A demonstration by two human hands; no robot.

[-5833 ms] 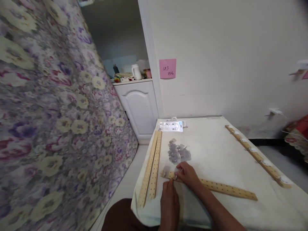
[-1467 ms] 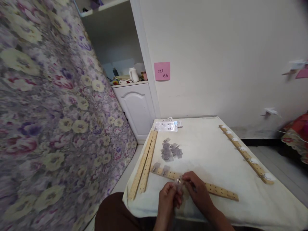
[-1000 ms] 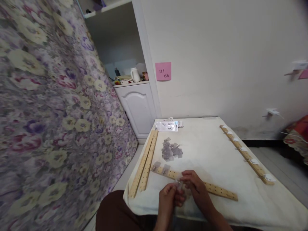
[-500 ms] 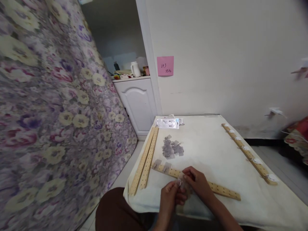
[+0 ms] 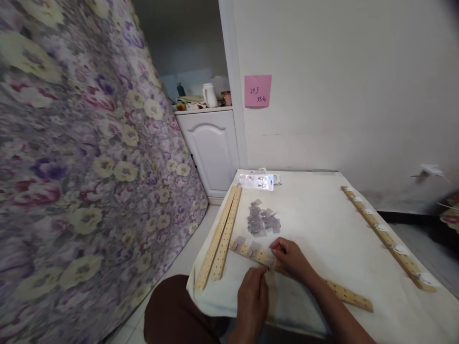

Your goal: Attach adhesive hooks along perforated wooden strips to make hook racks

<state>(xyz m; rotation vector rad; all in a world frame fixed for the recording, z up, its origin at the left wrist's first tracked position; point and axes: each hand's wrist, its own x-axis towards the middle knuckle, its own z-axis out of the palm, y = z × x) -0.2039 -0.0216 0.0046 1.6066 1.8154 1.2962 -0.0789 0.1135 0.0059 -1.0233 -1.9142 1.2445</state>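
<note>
The little clear bag (image 5: 271,262) sits on the wooden strip with holes (image 5: 344,295), near the end of the strip closest to you, right between your two hands. Your right hand (image 5: 292,259) lies over the strip with its fingers curled in, and its fingertips pinch the top of the bag. Your left hand (image 5: 253,295) comes up from below with bent fingers that reach the bag's near edge. I cannot tell if it grips the bag or only touches it.

Two bags (image 5: 247,245) already sit on the strip just to the left of this one. I think it would look best to line this bag up with them, with the same gap and no overlap. Hold the strip flat with the heel of your right hand so it does not slide on the white table cloth (image 5: 322,215). The bag is thin and slippery, so press softly and do not crumple it. What fixes the bag to the strip is too small to see here.

The pile of small bags (image 5: 263,222) is near, just past the strip. Two more strips (image 5: 219,241) lie side by side on your left. One strip with white pieces (image 5: 385,235) lies well apart on your right. Try not to bump them with your arms.
</note>
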